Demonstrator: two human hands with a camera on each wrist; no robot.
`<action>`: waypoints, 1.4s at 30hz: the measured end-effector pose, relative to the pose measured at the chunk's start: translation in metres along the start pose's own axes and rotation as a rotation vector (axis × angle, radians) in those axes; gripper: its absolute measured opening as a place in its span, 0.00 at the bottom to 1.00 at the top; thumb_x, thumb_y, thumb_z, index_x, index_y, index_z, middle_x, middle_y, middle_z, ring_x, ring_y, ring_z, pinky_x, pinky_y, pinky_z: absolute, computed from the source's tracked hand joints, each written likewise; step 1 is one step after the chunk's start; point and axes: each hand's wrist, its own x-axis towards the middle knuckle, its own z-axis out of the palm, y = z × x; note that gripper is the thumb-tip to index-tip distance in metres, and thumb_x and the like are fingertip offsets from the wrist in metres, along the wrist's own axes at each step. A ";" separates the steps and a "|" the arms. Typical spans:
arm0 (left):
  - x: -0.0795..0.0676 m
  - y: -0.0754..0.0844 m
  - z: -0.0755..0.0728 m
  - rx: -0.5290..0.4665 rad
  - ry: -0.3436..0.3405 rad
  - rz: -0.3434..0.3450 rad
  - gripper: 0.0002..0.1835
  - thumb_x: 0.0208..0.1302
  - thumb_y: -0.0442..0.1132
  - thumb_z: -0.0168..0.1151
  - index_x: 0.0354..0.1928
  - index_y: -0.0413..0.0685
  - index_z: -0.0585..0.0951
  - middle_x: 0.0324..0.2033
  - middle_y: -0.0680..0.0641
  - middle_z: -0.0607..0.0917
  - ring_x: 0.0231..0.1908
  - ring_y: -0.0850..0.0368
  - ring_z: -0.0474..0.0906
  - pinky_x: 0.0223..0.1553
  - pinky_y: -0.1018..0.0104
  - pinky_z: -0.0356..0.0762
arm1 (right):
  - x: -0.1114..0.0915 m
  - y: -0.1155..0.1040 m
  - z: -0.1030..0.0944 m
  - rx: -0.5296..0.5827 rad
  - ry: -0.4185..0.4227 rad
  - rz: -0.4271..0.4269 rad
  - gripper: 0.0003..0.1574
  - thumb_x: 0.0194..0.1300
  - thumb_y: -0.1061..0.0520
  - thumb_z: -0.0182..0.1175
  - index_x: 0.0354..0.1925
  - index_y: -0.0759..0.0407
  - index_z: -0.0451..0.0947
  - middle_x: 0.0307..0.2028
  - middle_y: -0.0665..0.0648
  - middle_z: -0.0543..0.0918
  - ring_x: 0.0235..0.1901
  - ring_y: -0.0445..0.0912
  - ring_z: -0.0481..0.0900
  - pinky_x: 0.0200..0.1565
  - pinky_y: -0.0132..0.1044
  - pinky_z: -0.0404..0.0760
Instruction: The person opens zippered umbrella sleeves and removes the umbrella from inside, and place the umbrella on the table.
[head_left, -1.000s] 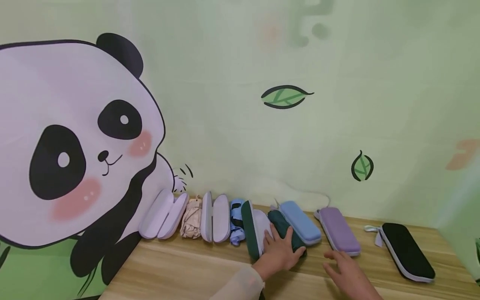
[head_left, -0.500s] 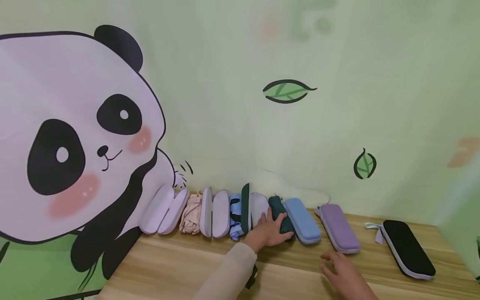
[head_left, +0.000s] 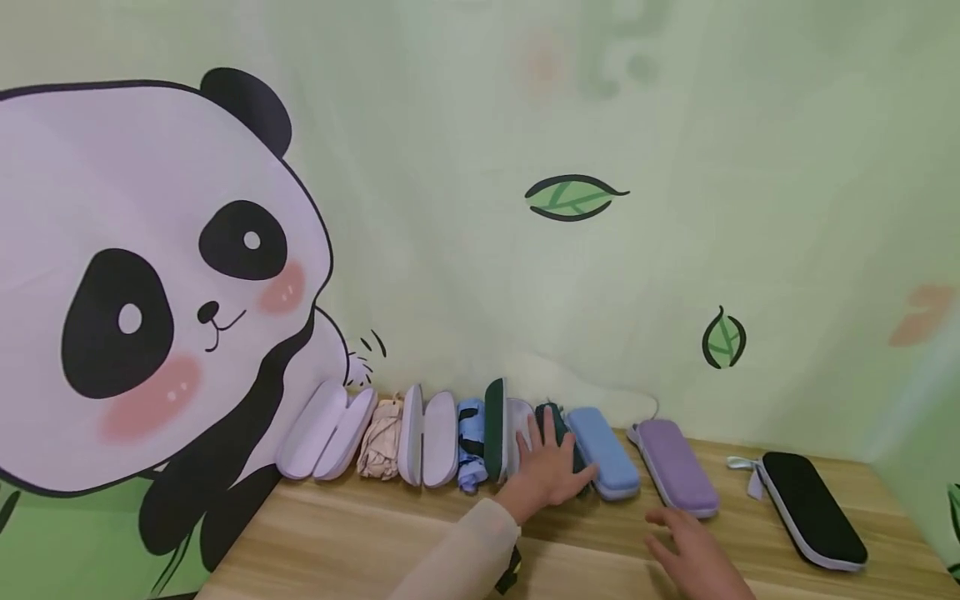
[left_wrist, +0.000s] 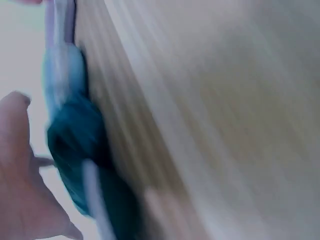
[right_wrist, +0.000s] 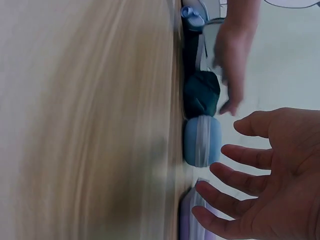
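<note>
My left hand [head_left: 546, 471] is spread, palm down, over a dark green fabric bundle [head_left: 551, 414] like a folded umbrella, and over the edge of an open dark green hard case [head_left: 495, 429] with a pale lining. In the right wrist view a gap shows between that hand [right_wrist: 233, 57] and the green bundle [right_wrist: 202, 94]. On the bundle's right lies a closed blue zip case [head_left: 603, 454]. My right hand [head_left: 693, 554] hovers in front of a closed purple case [head_left: 678, 467], fingers apart and holding nothing. The left wrist view is blurred.
Further left stand two open pale cases [head_left: 311, 433], a beige folded bundle [head_left: 382, 442] and a blue bundle [head_left: 471, 433] with black straps. A black case [head_left: 813, 508] lies far right. The row sits along the wall on the wooden table [head_left: 360, 533].
The open green case and green bundle have moved back into line with the row. My left hand went back with them, then lifted slightly and shifted right. My right hand barely moved.
</note>
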 end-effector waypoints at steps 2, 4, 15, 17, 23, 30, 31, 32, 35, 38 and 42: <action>0.001 0.015 -0.001 0.021 0.042 0.028 0.46 0.71 0.74 0.38 0.80 0.53 0.59 0.80 0.39 0.42 0.79 0.36 0.37 0.73 0.37 0.45 | -0.002 0.003 -0.003 0.004 -0.008 0.007 0.24 0.73 0.51 0.62 0.58 0.67 0.77 0.55 0.62 0.81 0.56 0.60 0.79 0.55 0.58 0.77; 0.005 0.031 -0.003 0.023 0.054 0.058 0.46 0.72 0.73 0.39 0.80 0.50 0.56 0.81 0.41 0.45 0.79 0.39 0.39 0.74 0.41 0.45 | -0.003 0.006 -0.006 -0.001 0.003 0.002 0.25 0.73 0.52 0.61 0.59 0.68 0.77 0.56 0.64 0.81 0.56 0.61 0.79 0.55 0.58 0.77; 0.011 0.075 0.015 0.224 -0.076 0.044 0.45 0.70 0.76 0.36 0.80 0.60 0.56 0.80 0.51 0.51 0.79 0.48 0.42 0.75 0.53 0.50 | -0.004 0.009 -0.010 -0.033 0.054 -0.039 0.20 0.70 0.56 0.63 0.55 0.68 0.79 0.53 0.65 0.82 0.54 0.61 0.80 0.53 0.57 0.78; 0.009 0.076 0.018 0.256 -0.075 0.058 0.44 0.70 0.76 0.36 0.80 0.60 0.57 0.79 0.51 0.52 0.79 0.47 0.42 0.75 0.51 0.50 | -0.003 0.010 -0.009 -0.033 0.051 -0.035 0.20 0.70 0.56 0.64 0.54 0.68 0.79 0.53 0.65 0.82 0.54 0.61 0.80 0.53 0.57 0.78; 0.001 0.075 0.034 0.332 0.008 0.114 0.40 0.73 0.69 0.45 0.79 0.56 0.59 0.79 0.47 0.53 0.78 0.42 0.45 0.74 0.46 0.52 | -0.001 0.015 -0.008 -0.034 0.037 -0.029 0.21 0.69 0.57 0.64 0.54 0.70 0.78 0.52 0.65 0.83 0.52 0.61 0.81 0.51 0.56 0.79; -0.003 0.072 0.037 0.377 0.057 0.121 0.39 0.75 0.65 0.47 0.81 0.57 0.55 0.80 0.48 0.50 0.79 0.45 0.45 0.75 0.50 0.51 | 0.002 0.023 -0.011 -0.027 0.053 -0.043 0.22 0.70 0.58 0.63 0.56 0.72 0.77 0.53 0.68 0.82 0.54 0.63 0.80 0.52 0.57 0.79; -0.004 0.072 0.036 0.372 0.051 0.131 0.39 0.75 0.64 0.48 0.81 0.57 0.54 0.80 0.48 0.50 0.79 0.45 0.45 0.75 0.51 0.51 | 0.002 0.023 -0.012 -0.032 0.064 -0.045 0.22 0.70 0.58 0.62 0.56 0.72 0.77 0.53 0.67 0.82 0.54 0.63 0.80 0.52 0.57 0.79; -0.004 0.071 0.037 0.370 0.043 0.142 0.39 0.75 0.63 0.48 0.81 0.57 0.54 0.80 0.49 0.49 0.79 0.46 0.44 0.75 0.51 0.50 | 0.002 0.023 -0.014 -0.041 0.078 -0.049 0.22 0.71 0.58 0.62 0.56 0.72 0.77 0.53 0.67 0.83 0.54 0.62 0.80 0.53 0.57 0.78; -0.010 0.066 0.036 0.385 0.001 0.214 0.40 0.75 0.62 0.47 0.81 0.57 0.52 0.81 0.49 0.47 0.79 0.46 0.42 0.75 0.52 0.50 | 0.002 0.021 -0.017 -0.065 0.108 -0.078 0.22 0.70 0.58 0.63 0.55 0.73 0.77 0.52 0.67 0.83 0.53 0.63 0.80 0.54 0.58 0.77; -0.024 0.054 0.035 0.430 -0.036 0.334 0.41 0.75 0.64 0.46 0.82 0.57 0.49 0.81 0.49 0.45 0.79 0.47 0.41 0.75 0.54 0.50 | 0.003 0.019 -0.020 -0.092 0.113 -0.086 0.22 0.70 0.57 0.63 0.55 0.73 0.78 0.51 0.67 0.83 0.54 0.64 0.80 0.54 0.59 0.76; -0.051 0.030 0.024 0.481 -0.080 0.562 0.44 0.75 0.67 0.45 0.82 0.58 0.45 0.81 0.51 0.43 0.80 0.49 0.39 0.75 0.58 0.50 | 0.004 0.016 -0.026 -0.107 0.103 -0.094 0.21 0.69 0.59 0.63 0.54 0.72 0.78 0.51 0.66 0.83 0.54 0.64 0.79 0.53 0.59 0.77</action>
